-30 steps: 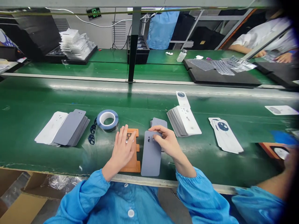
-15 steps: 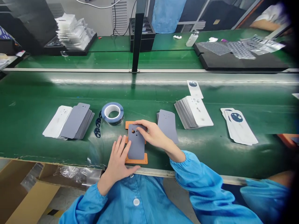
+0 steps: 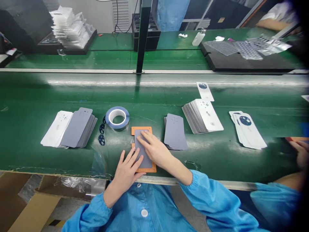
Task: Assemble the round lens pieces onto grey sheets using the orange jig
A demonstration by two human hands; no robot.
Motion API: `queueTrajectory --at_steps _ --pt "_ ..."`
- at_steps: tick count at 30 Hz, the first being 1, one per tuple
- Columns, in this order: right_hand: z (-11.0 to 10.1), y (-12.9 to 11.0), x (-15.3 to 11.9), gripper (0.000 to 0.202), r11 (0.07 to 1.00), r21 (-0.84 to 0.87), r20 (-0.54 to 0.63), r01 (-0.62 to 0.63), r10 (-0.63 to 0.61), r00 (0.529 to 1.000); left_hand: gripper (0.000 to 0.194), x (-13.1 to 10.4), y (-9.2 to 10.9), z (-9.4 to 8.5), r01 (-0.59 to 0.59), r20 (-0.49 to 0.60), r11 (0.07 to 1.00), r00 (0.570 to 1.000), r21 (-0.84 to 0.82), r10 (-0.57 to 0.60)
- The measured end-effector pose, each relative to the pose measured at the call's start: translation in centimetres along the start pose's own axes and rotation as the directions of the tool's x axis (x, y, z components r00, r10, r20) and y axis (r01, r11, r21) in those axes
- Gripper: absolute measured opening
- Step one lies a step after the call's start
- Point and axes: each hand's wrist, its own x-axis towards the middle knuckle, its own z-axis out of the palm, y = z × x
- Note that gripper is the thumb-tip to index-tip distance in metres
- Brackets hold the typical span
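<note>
A grey phone back panel lies in an orange fixture near the front edge of the green bench. My left hand is open, its spread fingers resting on the panel's lower left side. My right hand lies over the upper part of the panel, fingers stretched out and flat, covering most of the camera holes. Just left of the fixture is a roll of blue film tape, with several dark round camera-lens stickers on a strip beside it. Right of my right hand lies a small stack of grey panels.
Fanned grey and white panels lie at left. A thick white-topped stack and white panels with dark stickers are at right. A black post rises behind. Another person's hand shows at the right edge.
My right hand has shifted from pinching the panel's upper right edge to lying flat across it. The panel now sits within the fixture, and my left fingers have moved onto it.
</note>
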Motion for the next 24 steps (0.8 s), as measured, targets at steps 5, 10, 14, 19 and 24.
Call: queueTrajectory --at_steps 5,10,14,19,24 --pt "0.9 -2.0 0.8 0.058 0.991 -0.097 0.046 -0.098 0.102 0.994 0.064 0.2 -0.1 0.3 -0.007 -0.014 1.000 1.000 0.011 0.007" --pt "0.8 -2.4 1.1 0.057 0.982 -0.133 0.034 -0.130 0.136 0.990 0.063 0.3 0.0 0.5 0.014 -0.012 1.000 1.000 0.004 -0.014" --pt "0.9 -2.9 -1.0 0.055 0.985 -0.130 0.020 -0.115 0.118 0.993 0.066 0.4 0.4 0.1 0.078 0.012 0.995 0.997 -0.065 -0.078" --pt "1.0 -3.8 -3.1 0.048 0.959 -0.017 -0.071 -0.284 0.282 0.957 0.042 1.2 0.3 -1.7 0.204 0.002 0.902 0.976 -0.381 -0.219" --pt "-1.5 -5.4 -3.1 0.037 0.878 0.442 -0.161 -0.182 0.278 0.947 0.039 2.7 -1.4 -3.4 0.373 0.008 0.566 0.840 -0.736 -0.543"
